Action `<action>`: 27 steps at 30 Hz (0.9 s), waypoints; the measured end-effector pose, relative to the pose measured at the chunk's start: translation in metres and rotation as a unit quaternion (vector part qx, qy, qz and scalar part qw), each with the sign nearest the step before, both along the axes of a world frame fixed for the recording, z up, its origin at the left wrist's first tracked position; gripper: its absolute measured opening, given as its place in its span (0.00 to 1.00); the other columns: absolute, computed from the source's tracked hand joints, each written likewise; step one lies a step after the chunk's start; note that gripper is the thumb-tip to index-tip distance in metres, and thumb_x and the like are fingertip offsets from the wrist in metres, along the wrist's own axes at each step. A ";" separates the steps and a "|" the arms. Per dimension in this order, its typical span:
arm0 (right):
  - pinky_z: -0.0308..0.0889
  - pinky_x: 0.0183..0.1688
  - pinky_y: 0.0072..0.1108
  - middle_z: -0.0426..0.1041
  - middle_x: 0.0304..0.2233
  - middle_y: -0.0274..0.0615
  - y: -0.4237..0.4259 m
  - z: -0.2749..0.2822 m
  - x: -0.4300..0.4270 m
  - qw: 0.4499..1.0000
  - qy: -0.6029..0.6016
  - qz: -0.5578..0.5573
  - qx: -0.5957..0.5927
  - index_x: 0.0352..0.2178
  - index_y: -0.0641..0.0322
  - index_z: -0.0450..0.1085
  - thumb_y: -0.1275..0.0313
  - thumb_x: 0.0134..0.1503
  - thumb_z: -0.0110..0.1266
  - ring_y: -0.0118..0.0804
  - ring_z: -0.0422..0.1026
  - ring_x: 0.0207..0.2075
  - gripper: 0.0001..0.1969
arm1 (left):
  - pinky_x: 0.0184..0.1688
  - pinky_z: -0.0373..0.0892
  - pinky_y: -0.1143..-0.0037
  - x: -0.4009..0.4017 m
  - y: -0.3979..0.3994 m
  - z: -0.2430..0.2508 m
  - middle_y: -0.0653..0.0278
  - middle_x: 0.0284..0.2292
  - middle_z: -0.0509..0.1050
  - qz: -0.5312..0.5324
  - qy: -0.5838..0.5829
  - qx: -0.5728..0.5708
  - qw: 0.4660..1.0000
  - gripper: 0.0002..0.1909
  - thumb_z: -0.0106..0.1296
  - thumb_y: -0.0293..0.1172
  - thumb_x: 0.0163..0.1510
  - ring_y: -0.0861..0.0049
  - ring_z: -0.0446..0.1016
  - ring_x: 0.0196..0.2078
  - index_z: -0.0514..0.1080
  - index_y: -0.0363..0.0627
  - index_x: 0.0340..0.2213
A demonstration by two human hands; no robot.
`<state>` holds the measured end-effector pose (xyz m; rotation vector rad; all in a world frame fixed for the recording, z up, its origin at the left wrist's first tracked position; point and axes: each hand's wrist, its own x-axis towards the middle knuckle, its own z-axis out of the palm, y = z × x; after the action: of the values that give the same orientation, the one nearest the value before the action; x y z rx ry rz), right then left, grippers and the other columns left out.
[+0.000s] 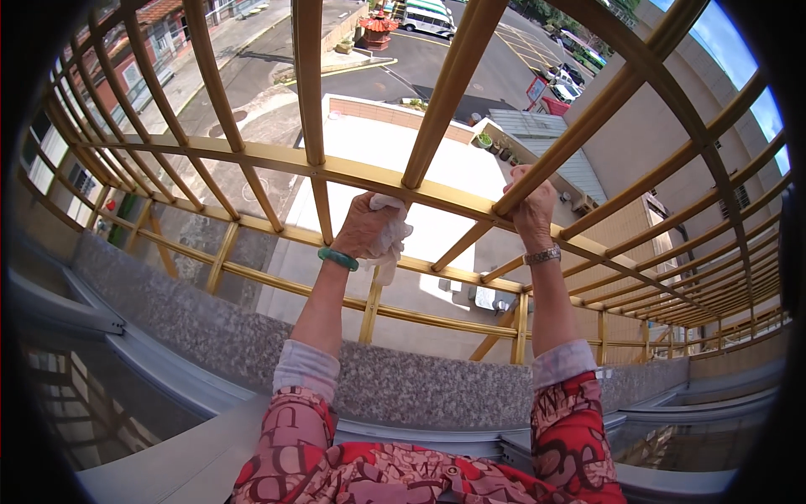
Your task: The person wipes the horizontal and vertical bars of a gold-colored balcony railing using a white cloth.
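My left hand (357, 228) holds a crumpled white cloth (391, 238), a thin wipe or rag, at an upright bar just under the horizontal rail (362, 173) of a gold-coloured metal window grille. Part of the cloth hangs below my fingers. A green bangle circles that wrist. Further right, my right hand (535, 208) is closed around another grille bar (548, 157) near the same rail. Its fingertips show beyond the bar, and nothing else can be seen in it. A metal-banded watch (543, 255) is on the right wrist.
Below my forearms runs a speckled granite sill (428, 384), with metal window-frame tracks (170, 372) nearer me. Grille bars curve around both sides. Through them, far below, appear a white flat surface (371, 145), a paved road (390, 82) and parked vehicles (428, 17).
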<state>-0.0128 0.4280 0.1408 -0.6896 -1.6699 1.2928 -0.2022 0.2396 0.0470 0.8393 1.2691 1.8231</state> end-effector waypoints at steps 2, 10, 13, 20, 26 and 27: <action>0.67 0.20 0.13 0.68 0.23 0.37 0.001 0.001 -0.001 1.000 0.001 0.015 -0.014 0.28 0.68 0.67 0.71 0.48 0.57 0.25 0.69 0.19 0.10 | 0.32 0.70 0.80 -0.007 0.003 -0.026 0.69 0.27 0.73 -0.054 -0.049 0.057 0.996 0.09 0.54 0.28 0.48 0.83 0.71 0.29 0.71 0.43 0.34; 0.68 0.21 0.13 0.68 0.22 0.36 0.000 0.004 -0.001 0.999 0.031 0.031 -0.024 0.28 0.67 0.67 0.71 0.48 0.58 0.25 0.70 0.19 0.10 | 0.34 0.69 0.81 -0.002 0.001 -0.021 0.70 0.28 0.73 -0.017 -0.025 0.021 0.999 0.10 0.54 0.27 0.47 0.84 0.70 0.31 0.72 0.43 0.34; 0.68 0.22 0.12 0.68 0.21 0.35 0.002 0.001 0.002 1.000 0.002 0.012 0.003 0.28 0.67 0.67 0.70 0.48 0.58 0.24 0.70 0.20 0.11 | 0.31 0.69 0.81 -0.001 0.000 0.004 0.70 0.26 0.73 -0.037 -0.004 -0.024 0.999 0.07 0.55 0.27 0.46 0.84 0.69 0.27 0.72 0.42 0.30; 0.68 0.22 0.12 0.68 0.22 0.35 -0.006 0.010 0.001 0.996 -0.030 0.025 0.082 0.27 0.66 0.67 0.67 0.48 0.57 0.23 0.70 0.20 0.12 | 0.40 0.69 0.81 -0.006 0.000 -0.062 0.70 0.34 0.72 -0.041 -0.027 0.014 0.999 0.15 0.55 0.28 0.48 0.82 0.70 0.36 0.71 0.46 0.40; 0.66 0.22 0.11 0.68 0.22 0.33 0.000 0.000 0.002 0.994 -0.056 0.003 0.095 0.27 0.65 0.68 0.71 0.49 0.55 0.20 0.68 0.21 0.08 | 0.35 0.69 0.81 -0.001 0.002 -0.010 0.70 0.28 0.72 -0.008 -0.007 0.013 1.000 0.10 0.56 0.28 0.47 0.84 0.70 0.30 0.72 0.44 0.35; 0.66 0.21 0.11 0.68 0.22 0.33 -0.001 0.002 0.001 0.991 -0.060 -0.003 0.120 0.26 0.65 0.68 0.72 0.49 0.55 0.20 0.68 0.21 0.07 | 0.34 0.69 0.81 -0.003 0.001 0.007 0.71 0.28 0.72 -0.001 0.012 -0.042 0.999 0.09 0.55 0.28 0.48 0.84 0.70 0.30 0.72 0.43 0.34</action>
<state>-0.0117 0.4266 0.1431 -0.6358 -1.8827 1.0402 -0.2056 0.2407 0.0539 0.8170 1.3502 1.7511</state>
